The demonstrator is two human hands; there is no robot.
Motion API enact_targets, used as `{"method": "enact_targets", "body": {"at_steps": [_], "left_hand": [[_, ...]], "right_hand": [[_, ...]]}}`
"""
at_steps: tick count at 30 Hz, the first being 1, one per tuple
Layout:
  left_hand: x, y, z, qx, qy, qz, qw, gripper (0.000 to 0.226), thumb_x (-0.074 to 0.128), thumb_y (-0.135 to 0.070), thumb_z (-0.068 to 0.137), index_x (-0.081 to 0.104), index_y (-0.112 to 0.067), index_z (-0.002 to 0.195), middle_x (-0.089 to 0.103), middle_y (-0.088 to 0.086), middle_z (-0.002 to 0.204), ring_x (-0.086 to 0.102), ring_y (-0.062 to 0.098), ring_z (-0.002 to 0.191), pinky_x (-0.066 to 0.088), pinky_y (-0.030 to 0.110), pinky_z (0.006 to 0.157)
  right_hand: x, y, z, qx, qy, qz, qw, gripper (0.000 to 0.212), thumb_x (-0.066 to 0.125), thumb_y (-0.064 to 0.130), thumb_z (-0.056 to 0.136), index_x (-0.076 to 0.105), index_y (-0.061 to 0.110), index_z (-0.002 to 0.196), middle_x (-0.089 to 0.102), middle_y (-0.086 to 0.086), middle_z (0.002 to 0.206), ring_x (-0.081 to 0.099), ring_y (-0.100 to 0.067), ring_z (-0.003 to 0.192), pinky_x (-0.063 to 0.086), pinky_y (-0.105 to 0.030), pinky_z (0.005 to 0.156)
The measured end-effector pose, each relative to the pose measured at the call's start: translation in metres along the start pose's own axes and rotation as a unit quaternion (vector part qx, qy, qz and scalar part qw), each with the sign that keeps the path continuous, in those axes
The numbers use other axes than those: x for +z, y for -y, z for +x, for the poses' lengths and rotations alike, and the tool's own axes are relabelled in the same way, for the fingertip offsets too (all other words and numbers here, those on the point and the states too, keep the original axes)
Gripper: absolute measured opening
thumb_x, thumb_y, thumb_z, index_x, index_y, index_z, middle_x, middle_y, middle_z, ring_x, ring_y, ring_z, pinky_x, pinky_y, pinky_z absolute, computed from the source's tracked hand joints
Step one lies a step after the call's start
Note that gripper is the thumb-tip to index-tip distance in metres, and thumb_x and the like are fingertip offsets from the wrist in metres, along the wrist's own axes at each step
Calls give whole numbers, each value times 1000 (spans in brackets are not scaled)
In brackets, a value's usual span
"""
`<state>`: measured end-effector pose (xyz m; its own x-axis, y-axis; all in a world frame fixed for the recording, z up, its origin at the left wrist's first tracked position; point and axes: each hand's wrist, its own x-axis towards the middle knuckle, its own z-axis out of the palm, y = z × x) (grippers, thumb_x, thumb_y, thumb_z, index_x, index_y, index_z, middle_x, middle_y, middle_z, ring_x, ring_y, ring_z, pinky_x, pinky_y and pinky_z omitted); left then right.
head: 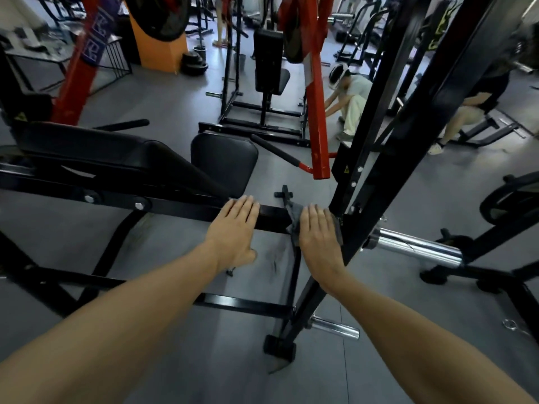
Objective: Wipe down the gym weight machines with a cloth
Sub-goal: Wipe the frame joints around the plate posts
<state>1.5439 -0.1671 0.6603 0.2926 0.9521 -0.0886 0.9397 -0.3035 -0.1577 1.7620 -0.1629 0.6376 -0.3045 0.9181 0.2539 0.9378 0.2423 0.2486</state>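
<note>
Right hand (319, 233) flat, fingers straight, pressing grey cloth (292, 225) onto black frame bar (269, 218) by upright post. Bar runs leftward (unwiped stretch, likely); left hand (234, 227) flat there, nearer.

Under my right hand (319, 231) the cloth (293, 225) is grey, soft and matt. The frame bar (271, 218) under my left hand (236, 228) is black painted metal with a slight sheen. The seat pad (224, 161) is smooth black vinyl. The plate peg (420, 247) is polished chrome. The floor (175, 94) is matt grey.
</note>
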Motion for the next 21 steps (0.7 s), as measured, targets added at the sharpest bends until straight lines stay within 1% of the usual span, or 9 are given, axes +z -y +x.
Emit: {"method": "enact_targets", "body": {"at_steps": [4, 6, 9, 11, 13, 16, 17, 18, 21], "left_hand": [[-8, -9, 0, -24, 11, 2, 1000, 99, 46, -52, 90, -4, -2, 160, -5, 17, 169, -6, 30, 157, 2, 49, 127], [-16, -18, 2, -48, 11, -12, 999, 92, 46, -46, 94, 2, 0, 160, 2, 20, 168, 0, 33, 157, 6, 51, 127], [-25, -35, 5, -41, 0, -37, 998, 83, 50, -38, 98, 10, 1, 159, 11, 21, 167, 8, 34, 156, 9, 47, 127], [-26, -49, 6, 0, -59, -48, 997, 77, 53, -30, 96, 18, 1, 157, 18, 21, 166, 15, 33, 155, 12, 45, 127], [-30, -69, 5, 42, -104, -54, 992, 72, 54, -25, 94, 25, 1, 154, 26, 20, 163, 23, 33, 152, 18, 43, 126], [-39, -98, 3, 93, -140, -25, 986, 63, 48, -26, 96, 30, 0, 150, 33, 20, 158, 29, 33, 148, 22, 39, 124], [-44, -107, 3, 116, -150, -3, 982, 62, 45, -26, 98, 28, 0, 152, 30, 20, 160, 26, 33, 150, 19, 39, 124], [-46, -114, 3, 143, -157, 19, 977, 62, 43, -26, 101, 26, 0, 154, 27, 20, 162, 21, 33, 152, 15, 40, 125], [-57, -127, 6, 237, -204, 89, 946, 61, 46, -27, 100, 33, 1, 153, 27, 21, 163, 16, 34, 155, 10, 43, 125]], "right_hand": [[-1, 4, -10, -26, -15, 62, 998, 66, 62, -4, 82, 42, -13, 143, 46, -34, 146, 44, -46, 139, 38, -54, 115], [-5, 2, -14, -15, -14, 146, 989, 66, 64, -9, 85, 40, -11, 147, 40, -30, 152, 37, -40, 145, 30, -48, 121], [-31, 2, -29, 72, 31, 351, 933, 56, 51, -15, 91, 44, -6, 146, 42, -23, 151, 38, -33, 143, 29, -33, 122], [-48, 3, -43, 211, 0, 488, 847, 48, 47, -20, 86, 59, -3, 129, 56, -15, 127, 55, -25, 114, 39, -7, 99], [-46, -1, -64, 337, 9, 602, 724, 36, 48, -16, 85, 66, 5, 109, 63, -11, 103, 60, -20, 92, 47, -10, 81], [-39, -23, -88, 509, 50, 764, 393, 19, 53, -8, 97, 63, -4, 112, 70, -21, 107, 67, -32, 91, 56, -46, 89], [-42, -36, -96, 533, 64, 782, 318, 18, 49, -6, 100, 62, -6, 112, 69, -22, 112, 67, -34, 89, 54, -49, 92], [-47, -49, -102, 548, 69, 790, 266, 19, 45, -4, 102, 62, -7, 109, 68, -22, 113, 65, -34, 88, 50, -49, 94], [-66, -107, -115, 540, 12, 811, 226, 23, 41, 0, 101, 63, -5, 97, 70, -19, 99, 64, -33, 86, 48, -49, 96]]}}
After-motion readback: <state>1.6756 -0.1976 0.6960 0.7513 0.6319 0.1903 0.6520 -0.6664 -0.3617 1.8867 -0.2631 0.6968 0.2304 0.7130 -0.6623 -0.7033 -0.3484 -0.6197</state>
